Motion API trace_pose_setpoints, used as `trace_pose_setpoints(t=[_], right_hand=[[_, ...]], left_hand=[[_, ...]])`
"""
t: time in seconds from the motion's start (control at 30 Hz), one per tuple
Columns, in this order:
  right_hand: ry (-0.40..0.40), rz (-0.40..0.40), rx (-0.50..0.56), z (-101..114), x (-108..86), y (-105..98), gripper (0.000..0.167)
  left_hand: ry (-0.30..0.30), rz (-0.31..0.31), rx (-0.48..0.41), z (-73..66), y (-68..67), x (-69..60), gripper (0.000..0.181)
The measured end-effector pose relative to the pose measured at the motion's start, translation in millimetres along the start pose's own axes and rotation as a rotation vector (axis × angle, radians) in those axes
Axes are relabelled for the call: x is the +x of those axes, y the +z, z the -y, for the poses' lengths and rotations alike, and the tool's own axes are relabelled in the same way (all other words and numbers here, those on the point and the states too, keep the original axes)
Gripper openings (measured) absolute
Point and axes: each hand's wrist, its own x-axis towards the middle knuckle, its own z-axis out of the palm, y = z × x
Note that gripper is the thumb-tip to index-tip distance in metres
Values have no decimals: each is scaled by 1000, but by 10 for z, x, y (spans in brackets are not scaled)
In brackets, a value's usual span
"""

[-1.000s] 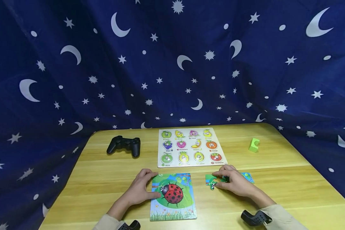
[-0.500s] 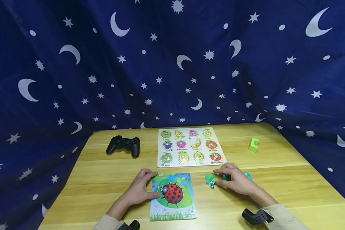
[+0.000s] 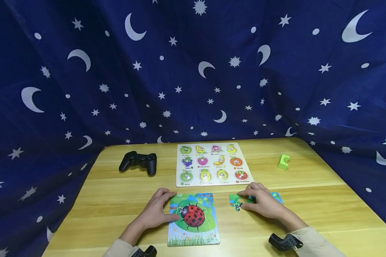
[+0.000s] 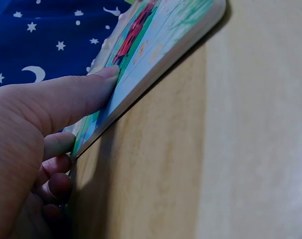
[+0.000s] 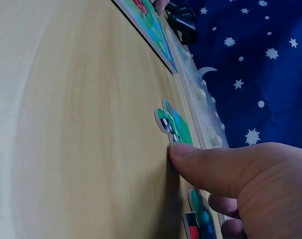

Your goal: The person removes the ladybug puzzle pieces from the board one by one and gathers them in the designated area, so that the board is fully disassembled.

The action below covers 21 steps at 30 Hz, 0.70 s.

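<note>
A ladybug picture puzzle [image 3: 196, 217] lies flat in front of me. My left hand [image 3: 154, 214] rests at its left side, the thumb on its face and other fingers by its upper left corner; the left wrist view shows this thumb on the board [image 4: 158, 47]. Further right, my right hand [image 3: 264, 204] pinches a green puzzle piece [image 3: 234, 198] with a dark and white knob. In the right wrist view the thumb touches this piece [image 5: 179, 123]. More pieces [image 3: 277, 197] lie partly under that hand, one of them red and blue [image 5: 192, 226].
A fruit board [image 3: 213, 164] with knobbed pieces lies behind the ladybug puzzle. A black game controller [image 3: 139, 162] is at the back left and a light green block [image 3: 283, 162] at the back right. Behind the table hangs a blue star and moon cloth [image 3: 180, 71].
My right hand has shifted only slightly by the pieces, covering and uncovering part of the blue one at its right. My left hand stays at the ladybug puzzle.
</note>
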Motion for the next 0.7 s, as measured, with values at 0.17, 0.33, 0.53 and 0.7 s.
trace_pose_setpoints(t=[0.17,0.33,0.53,0.7], right_hand=[[18,-2,3,7,8,4,36],[9,-15,1,4,5,4,36],[18,-13,11,-3,-1,0,35],[28,-4,20,-7,5,1,37]], left_hand=[[-8,5,-10,-16,-9,-7,83],[-13,4,-15,-18,-8,-6,82],[-9,2,-12,-14,-4,-1,83],[-8,1,2,-20,-2,-5,83]])
